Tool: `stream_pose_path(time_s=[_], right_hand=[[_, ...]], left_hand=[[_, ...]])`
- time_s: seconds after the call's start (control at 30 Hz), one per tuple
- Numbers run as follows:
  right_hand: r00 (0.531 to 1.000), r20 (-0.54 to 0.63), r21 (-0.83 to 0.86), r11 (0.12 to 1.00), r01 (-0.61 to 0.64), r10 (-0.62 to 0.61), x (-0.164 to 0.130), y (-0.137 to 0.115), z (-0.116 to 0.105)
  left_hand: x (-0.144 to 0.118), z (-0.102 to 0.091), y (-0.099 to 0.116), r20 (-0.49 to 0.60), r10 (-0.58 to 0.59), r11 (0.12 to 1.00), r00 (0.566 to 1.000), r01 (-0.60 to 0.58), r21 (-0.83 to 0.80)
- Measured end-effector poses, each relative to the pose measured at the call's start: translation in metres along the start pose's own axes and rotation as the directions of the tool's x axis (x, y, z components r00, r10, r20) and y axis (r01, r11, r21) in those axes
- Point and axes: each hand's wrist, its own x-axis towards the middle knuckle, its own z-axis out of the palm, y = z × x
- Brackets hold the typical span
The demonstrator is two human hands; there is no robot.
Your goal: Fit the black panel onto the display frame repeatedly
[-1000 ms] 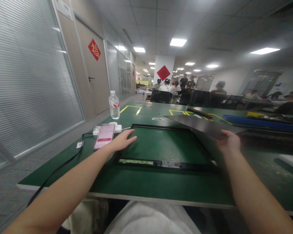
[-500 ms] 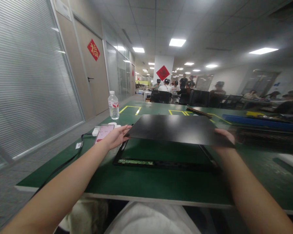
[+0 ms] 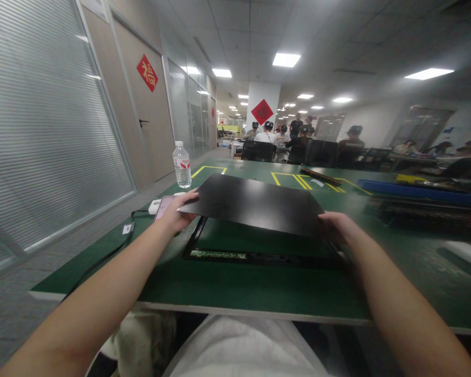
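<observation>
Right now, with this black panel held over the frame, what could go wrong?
The black panel is held only at its near corners by the left hand and right hand, so it might sag or slip. It hangs tilted above the open frame, so a corner could strike the frame's circuit strip. The phone lies close beside the left hand and could get bumped.

Your left hand (image 3: 175, 213) and right hand (image 3: 335, 226) grip the black panel (image 3: 255, 203) by its near corners — held above the frame (image 3: 198, 238) on the green worktop (image 3: 227, 285).
</observation>
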Motion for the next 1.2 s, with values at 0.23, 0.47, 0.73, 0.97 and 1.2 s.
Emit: stream_pose_path(time_s=[0.23,0.47,0.73,0.97,1.2], right_hand=[[0.997,0.057,-0.040,0.998,-0.041,0.043,0.013,0.001,-0.007],[0.984,-0.175,-0.185,0.982,-0.048,0.015,0.012,-0.002,-0.009],[0.944,-0.322,-0.288,0.957,-0.027,-0.071,0.011,0.000,-0.010],[0.922,-0.365,-0.376,0.926,-0.023,-0.126,0.011,-0.001,-0.006],[0.916,-0.362,-0.414,0.910,0.006,-0.171,0.005,-0.001,0.002]], left_hand=[[0.002,-0.002,0.003,0.030,0.077,0.997,0.997,-0.077,0.011],[0.001,-0.001,-0.002,0.060,0.088,0.991,0.994,-0.094,0.093],[-0.002,0.000,-0.008,0.081,0.014,0.955,0.997,-0.037,0.295],[-0.002,-0.001,-0.009,0.081,0.001,0.948,0.997,-0.027,0.317],[-0.003,0.001,-0.010,0.047,-0.050,0.958,0.998,0.035,0.285]])
